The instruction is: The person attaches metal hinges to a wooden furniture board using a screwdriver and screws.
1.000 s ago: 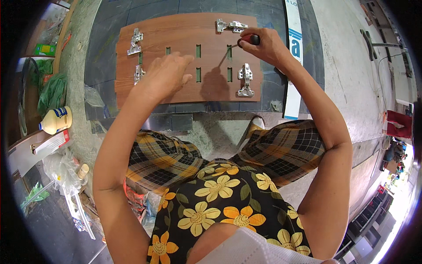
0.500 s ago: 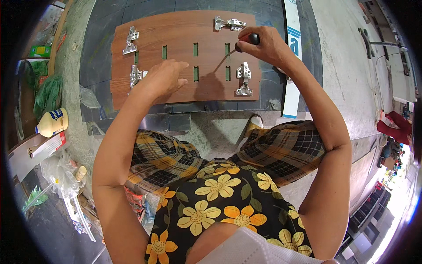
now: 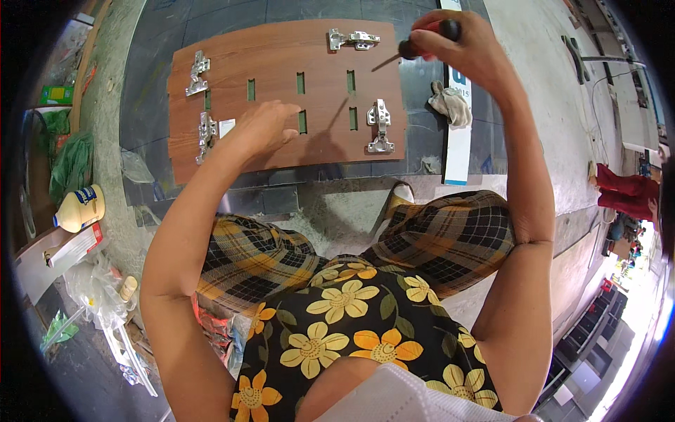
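Note:
My right hand [image 3: 470, 48] is closed around the red and black handle of a screwdriver [image 3: 406, 50], held up beyond the right side of a brown wood-grain board [image 3: 271, 53]. The screwdriver's thin shaft points left and down over the board's right edge. My left hand [image 3: 266, 126] is over the board's left-middle part with its fingers stretched out and nothing in them; whether it touches the surface I cannot tell. Metal cabinet hinges sit near the board's corners: one far right [image 3: 354, 39], one near right [image 3: 380, 126], and two at the left side, a far hinge [image 3: 197, 73] and a near hinge [image 3: 205, 137].
Several slots pierce the board, which lies on dark tiles [image 3: 422, 151]. A grey cloth [image 3: 451, 104] rests on a long white strip [image 3: 457, 162] at the right. A pale yellow jug [image 3: 81, 209] and plastic bags [image 3: 98, 281] are at the left. A person in dark red [image 3: 628, 191] is far right.
My right hand has lifted the screwdriver away from the board, toward the right, uncovering the grey cloth. My left hand stays nearly in place. The whole view has shifted slightly.

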### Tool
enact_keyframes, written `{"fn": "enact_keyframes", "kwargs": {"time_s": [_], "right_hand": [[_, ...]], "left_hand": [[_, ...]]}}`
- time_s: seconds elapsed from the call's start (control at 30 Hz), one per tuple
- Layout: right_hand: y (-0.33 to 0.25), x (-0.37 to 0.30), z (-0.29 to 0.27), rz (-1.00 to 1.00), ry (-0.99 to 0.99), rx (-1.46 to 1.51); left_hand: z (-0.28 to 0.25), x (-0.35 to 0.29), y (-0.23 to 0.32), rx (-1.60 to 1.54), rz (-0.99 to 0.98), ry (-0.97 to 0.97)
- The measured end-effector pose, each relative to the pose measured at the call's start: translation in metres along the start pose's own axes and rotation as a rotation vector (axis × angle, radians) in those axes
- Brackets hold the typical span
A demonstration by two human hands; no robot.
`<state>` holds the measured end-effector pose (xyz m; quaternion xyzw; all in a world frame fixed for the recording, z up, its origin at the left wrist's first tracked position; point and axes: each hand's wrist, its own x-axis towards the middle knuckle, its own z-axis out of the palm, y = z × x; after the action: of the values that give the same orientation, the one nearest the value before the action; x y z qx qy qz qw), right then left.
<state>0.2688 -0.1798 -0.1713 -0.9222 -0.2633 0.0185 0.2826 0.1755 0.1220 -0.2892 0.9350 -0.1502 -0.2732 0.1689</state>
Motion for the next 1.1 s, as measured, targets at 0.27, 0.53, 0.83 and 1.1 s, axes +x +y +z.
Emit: {"fn": "enact_keyframes", "kwargs": {"time_s": [0.27, 0.53, 0.83, 1.1], "right_hand": [[0.019, -0.055, -0.013, 0.141, -0.074, 0.056], [0.017, -0.061, 0.009, 0.129, -0.069, 0.054], [0.033, -0.06, 0.028, 0.063, -0.087, 0.027], [0.031, -0.06, 0.019, 0.09, -0.054, 0.065]], "left_hand": [[0.024, 0.037, 0.05, 0.044, 0.171, 0.06], [0.086, 0.082, 0.087, -0.19, -0.011, 0.188], [0.126, 0.105, 0.105, -0.204, -0.015, 0.32], [0.133, 0.108, 0.111, -0.179, 0.037, 0.438]]}}
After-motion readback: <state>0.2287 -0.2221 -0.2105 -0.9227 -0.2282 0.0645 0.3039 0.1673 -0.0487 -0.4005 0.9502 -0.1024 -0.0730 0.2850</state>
